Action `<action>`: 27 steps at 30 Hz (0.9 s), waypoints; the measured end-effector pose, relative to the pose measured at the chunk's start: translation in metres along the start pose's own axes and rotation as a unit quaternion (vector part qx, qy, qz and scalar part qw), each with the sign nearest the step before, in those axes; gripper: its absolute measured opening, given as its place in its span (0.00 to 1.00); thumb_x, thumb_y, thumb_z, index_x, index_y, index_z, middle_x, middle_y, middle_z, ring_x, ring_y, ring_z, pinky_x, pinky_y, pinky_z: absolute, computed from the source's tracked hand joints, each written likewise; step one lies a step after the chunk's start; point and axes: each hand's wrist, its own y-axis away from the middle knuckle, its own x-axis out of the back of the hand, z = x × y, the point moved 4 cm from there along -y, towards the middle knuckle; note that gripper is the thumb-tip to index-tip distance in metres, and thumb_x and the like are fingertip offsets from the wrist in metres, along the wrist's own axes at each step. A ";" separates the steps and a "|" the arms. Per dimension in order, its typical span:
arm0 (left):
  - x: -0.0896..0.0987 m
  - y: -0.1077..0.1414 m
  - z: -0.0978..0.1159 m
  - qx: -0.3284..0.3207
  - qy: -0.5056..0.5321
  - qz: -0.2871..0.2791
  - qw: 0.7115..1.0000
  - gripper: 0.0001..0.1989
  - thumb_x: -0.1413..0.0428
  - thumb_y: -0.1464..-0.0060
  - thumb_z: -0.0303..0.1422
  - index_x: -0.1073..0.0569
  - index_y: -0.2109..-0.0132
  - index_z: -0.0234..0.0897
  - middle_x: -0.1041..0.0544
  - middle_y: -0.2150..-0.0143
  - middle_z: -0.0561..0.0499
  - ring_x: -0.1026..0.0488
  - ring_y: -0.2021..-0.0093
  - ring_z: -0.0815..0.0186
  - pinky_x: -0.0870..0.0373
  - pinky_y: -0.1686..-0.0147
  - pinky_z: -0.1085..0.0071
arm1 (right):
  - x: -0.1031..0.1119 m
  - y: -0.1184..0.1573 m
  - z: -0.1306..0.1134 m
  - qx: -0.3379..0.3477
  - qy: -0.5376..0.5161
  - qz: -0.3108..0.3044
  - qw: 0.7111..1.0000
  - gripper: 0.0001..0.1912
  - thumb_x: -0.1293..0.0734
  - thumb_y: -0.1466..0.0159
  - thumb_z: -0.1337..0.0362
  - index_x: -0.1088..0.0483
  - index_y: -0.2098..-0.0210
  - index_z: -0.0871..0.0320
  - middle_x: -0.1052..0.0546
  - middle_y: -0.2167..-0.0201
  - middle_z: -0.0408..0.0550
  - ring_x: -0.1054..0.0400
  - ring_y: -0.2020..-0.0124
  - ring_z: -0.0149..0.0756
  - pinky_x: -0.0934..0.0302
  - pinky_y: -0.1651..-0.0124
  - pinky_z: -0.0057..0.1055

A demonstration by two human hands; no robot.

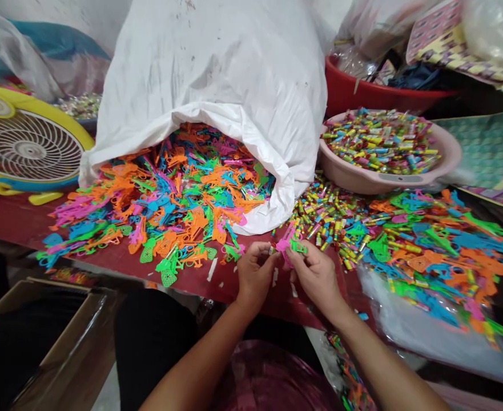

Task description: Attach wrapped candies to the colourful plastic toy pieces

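My left hand (254, 275) is closed in a pinch around a small capped tube (272, 249), mostly hidden by the fingers. Right beside it, my right hand (317, 279) grips a pink plastic toy (284, 244) and a green plastic toy (298, 246), which overlap between thumb and fingers. The tube's end is close to the pink toy; whether they touch I cannot tell. Both hands are above the front edge of the red table (217, 279). Beyond them, a heap of similar orange, green, blue and pink toys (182, 200) spills from a white sack (221, 63).
Small colourful tubes (320, 214) lie loose below a pink basin (362, 177) full of more. At right, a pile of toys with tubes (443, 245) lies partly on clear plastic bags (397, 314). A yellow fan (28, 142) stands left; an open cardboard box (75, 342) is below.
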 end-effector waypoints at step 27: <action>-0.030 -0.027 0.009 -0.137 -0.400 -0.060 0.904 0.07 0.46 0.39 0.32 0.24 0.56 0.39 0.22 0.59 0.46 0.26 0.57 0.59 0.34 0.57 0.68 | 0.143 -0.031 0.044 -0.044 0.057 0.222 0.972 0.19 0.31 0.36 0.49 0.29 0.69 0.60 0.28 0.77 0.47 0.35 0.80 0.35 0.40 0.75 0.29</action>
